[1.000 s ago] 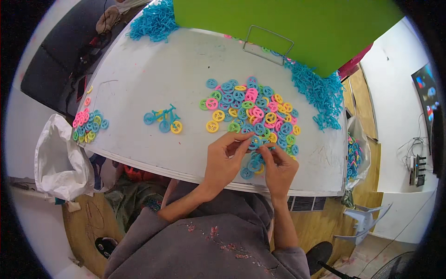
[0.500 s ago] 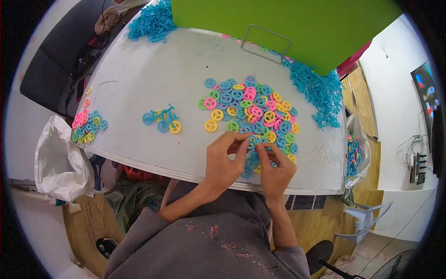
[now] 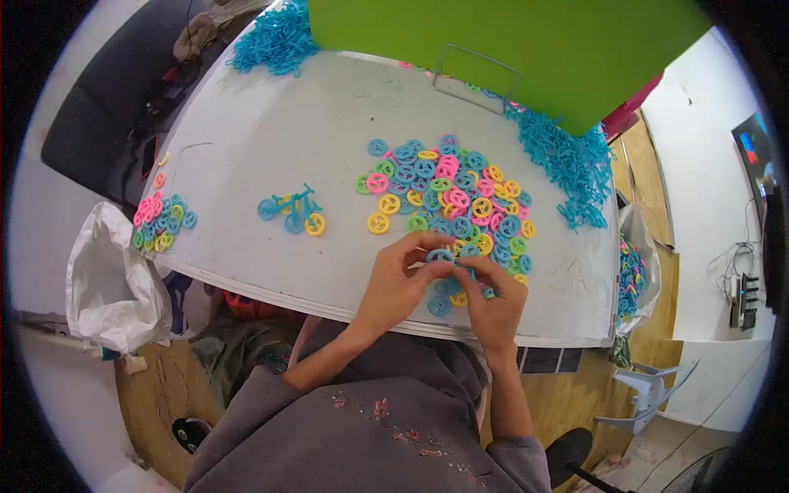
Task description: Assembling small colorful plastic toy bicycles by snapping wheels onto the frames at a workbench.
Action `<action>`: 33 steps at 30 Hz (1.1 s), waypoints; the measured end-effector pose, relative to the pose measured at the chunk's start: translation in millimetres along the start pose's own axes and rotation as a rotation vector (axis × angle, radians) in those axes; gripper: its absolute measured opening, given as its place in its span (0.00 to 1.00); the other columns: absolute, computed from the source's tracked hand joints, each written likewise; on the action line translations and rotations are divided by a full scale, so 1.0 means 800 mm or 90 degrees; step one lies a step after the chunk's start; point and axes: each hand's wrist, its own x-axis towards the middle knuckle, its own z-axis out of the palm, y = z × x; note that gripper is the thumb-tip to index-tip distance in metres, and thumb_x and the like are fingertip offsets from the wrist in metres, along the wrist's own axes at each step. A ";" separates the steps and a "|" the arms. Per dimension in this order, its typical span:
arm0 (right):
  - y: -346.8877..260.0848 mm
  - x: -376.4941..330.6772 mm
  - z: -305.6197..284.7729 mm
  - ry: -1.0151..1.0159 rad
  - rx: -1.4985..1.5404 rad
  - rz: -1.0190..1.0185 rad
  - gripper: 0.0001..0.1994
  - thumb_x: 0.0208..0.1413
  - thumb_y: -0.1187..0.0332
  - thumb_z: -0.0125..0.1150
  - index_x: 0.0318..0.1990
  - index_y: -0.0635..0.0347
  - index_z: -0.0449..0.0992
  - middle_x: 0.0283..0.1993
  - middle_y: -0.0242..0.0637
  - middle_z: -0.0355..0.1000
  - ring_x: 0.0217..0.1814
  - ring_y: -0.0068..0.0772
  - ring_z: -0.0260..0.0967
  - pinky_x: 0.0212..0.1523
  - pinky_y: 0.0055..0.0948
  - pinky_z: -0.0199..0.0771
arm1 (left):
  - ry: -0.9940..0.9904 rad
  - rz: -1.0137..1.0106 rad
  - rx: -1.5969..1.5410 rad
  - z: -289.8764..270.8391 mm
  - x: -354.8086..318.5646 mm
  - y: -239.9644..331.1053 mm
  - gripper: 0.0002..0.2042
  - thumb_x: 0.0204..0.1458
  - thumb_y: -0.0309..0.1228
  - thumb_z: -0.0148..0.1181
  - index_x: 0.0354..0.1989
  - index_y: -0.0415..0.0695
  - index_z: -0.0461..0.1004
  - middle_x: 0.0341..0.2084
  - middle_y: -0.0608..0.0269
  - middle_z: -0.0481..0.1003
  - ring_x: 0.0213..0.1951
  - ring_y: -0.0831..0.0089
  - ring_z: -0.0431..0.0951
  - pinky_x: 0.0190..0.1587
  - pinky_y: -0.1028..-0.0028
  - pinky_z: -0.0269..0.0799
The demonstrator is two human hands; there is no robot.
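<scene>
My left hand (image 3: 396, 279) pinches a blue toy wheel (image 3: 440, 256) between thumb and fingers at the near edge of a pile of small plastic wheels (image 3: 460, 197) in blue, pink, yellow and green. Close beside it, my right hand (image 3: 496, 306) has thumb and fingertips pressed together on a small blue piece, mostly hidden by the fingers. Below the fingertips a loose blue wheel (image 3: 440, 306) lies near the table's front edge. To the left sit little blue toy bicycles (image 3: 294, 215) with blue and yellow wheels.
Heaps of blue plastic parts lie at the back left (image 3: 275, 41) and right (image 3: 567, 164) of the white table (image 3: 271, 123). A green panel (image 3: 509, 49) stands behind. Wheels (image 3: 164, 218) cluster at the left edge, above a white sack (image 3: 111, 279). Another bag (image 3: 637, 263) hangs right.
Both hands stay close together over the pile's near edge. A blue wheel now shows more plainly at my left fingertips. The whole view has shifted slightly.
</scene>
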 end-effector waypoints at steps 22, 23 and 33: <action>0.137 0.096 -0.180 0.261 -0.451 -0.042 0.13 0.47 0.69 0.66 0.42 0.57 0.78 0.36 0.36 0.76 0.39 0.32 0.71 0.39 0.32 0.70 | 0.535 0.249 0.533 -0.188 -0.003 -0.004 0.09 0.56 0.29 0.56 0.43 0.41 0.75 0.34 0.69 0.69 0.30 0.81 0.61 0.30 0.79 0.56; 0.145 0.097 -0.182 0.227 -0.462 -0.054 0.12 0.47 0.70 0.66 0.42 0.58 0.78 0.35 0.37 0.75 0.37 0.33 0.71 0.38 0.31 0.70 | 0.536 0.248 0.532 -0.184 -0.003 -0.004 0.09 0.56 0.29 0.56 0.43 0.41 0.75 0.34 0.69 0.69 0.30 0.81 0.61 0.30 0.79 0.56; 0.122 0.105 -0.196 0.335 -0.362 -0.047 0.06 0.54 0.71 0.62 0.36 0.64 0.79 0.32 0.37 0.76 0.27 0.26 0.70 0.31 0.25 0.69 | 0.504 0.361 0.584 -0.114 -0.013 0.004 0.06 0.54 0.21 0.56 0.39 0.42 0.76 0.36 0.62 0.69 0.33 0.73 0.66 0.31 0.76 0.58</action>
